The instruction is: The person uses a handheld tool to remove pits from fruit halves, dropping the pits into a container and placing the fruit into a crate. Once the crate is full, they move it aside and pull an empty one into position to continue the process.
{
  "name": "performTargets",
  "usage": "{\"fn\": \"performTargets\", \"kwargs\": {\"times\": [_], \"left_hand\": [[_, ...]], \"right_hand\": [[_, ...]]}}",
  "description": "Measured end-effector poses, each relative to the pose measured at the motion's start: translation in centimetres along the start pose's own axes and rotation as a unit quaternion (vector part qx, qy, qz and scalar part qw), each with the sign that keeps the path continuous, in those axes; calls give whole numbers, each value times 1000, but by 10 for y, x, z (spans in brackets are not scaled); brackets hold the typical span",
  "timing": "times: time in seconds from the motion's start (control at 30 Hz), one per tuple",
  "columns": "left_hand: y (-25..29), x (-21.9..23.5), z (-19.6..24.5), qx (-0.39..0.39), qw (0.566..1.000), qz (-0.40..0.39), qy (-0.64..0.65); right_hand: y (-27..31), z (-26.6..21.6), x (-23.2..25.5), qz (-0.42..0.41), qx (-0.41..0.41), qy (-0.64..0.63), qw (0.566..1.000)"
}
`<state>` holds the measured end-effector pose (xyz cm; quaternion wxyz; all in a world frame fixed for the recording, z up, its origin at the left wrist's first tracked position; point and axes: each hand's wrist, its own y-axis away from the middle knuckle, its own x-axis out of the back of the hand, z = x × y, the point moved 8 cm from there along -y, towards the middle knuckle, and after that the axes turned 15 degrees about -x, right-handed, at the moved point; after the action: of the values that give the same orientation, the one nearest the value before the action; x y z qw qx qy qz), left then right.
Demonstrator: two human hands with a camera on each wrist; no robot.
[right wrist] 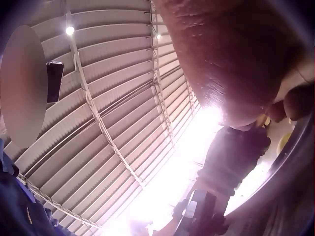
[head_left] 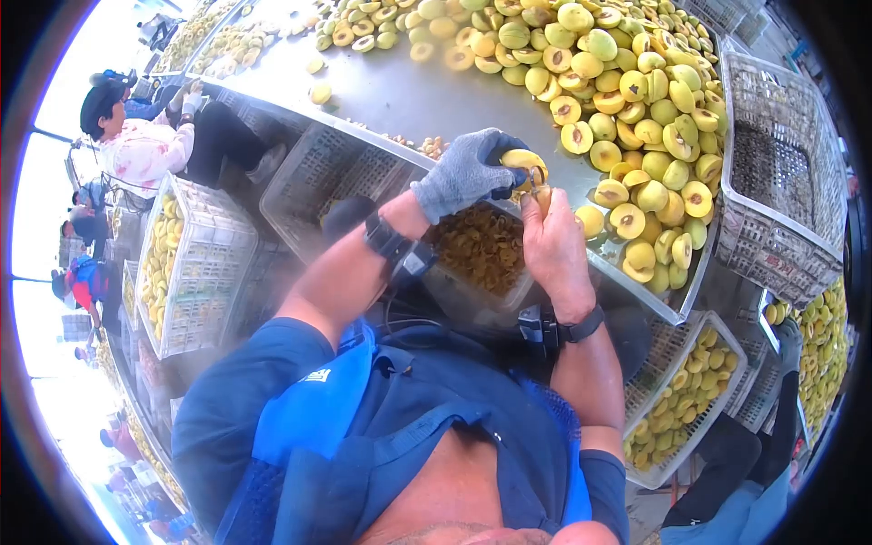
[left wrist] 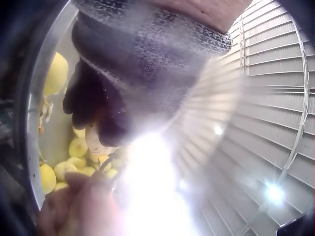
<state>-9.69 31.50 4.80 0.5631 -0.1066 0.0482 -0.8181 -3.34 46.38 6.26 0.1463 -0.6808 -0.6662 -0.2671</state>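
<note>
In the head view my left hand, in a grey knitted glove with dark fingertips, grips a yellow peach half over the front edge of a metal table. My bare right hand comes up close beside it and pinches a small pitting tool with a curved metal end, which meets the fruit. The left wrist view shows the glove from behind, with the tool's thin metal loop below the fingers. Glare and the right palm hide most of the work in the right wrist view.
Halved yellow peaches are heaped across the metal table. Beneath its edge stands a crate of brown scraps. A crate of peach halves is at lower right, an upright crate at right. Another worker sits at left.
</note>
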Motion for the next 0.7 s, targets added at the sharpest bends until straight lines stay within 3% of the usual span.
{"fn": "performTargets", "kwargs": {"times": [0.2, 0.27, 0.3, 0.37, 0.47, 0.5, 0.53, 0.6, 0.63, 0.67, 0.7], "left_hand": [[30, 10, 13, -66, 987, 80, -122], [35, 11, 23, -76, 987, 96, -109], [38, 11, 28, -83, 986, 110, -95], [43, 7, 40, -87, 980, 111, -139], [47, 8, 47, -84, 968, 115, -207], [47, 10, 48, -79, 963, 117, -229], [47, 11, 47, -81, 963, 114, -231], [50, 11, 44, -128, 965, 113, -197], [48, 12, 39, -131, 965, 116, -198], [46, 15, 19, -71, 987, 147, -8], [46, 11, 0, -6, 969, 171, 180]], "right_hand": [[8, 5, -25, -36, 14, -63, 997], [4, 13, -42, -202, -78, -198, 956], [8, 12, -44, -202, -78, -198, 956], [16, -5, -29, -73, -2, -55, 996], [15, 0, -36, -47, -7, -41, 998], [8, 15, -50, -152, -43, -162, 974], [6, 13, -43, -151, -43, -165, 974], [16, 17, -57, -322, -178, -304, 879], [16, 16, -59, -323, -175, -303, 879], [11, 9, -51, -230, -82, -232, 942], [12, 1, -44, -131, 11, -158, 979]]}}
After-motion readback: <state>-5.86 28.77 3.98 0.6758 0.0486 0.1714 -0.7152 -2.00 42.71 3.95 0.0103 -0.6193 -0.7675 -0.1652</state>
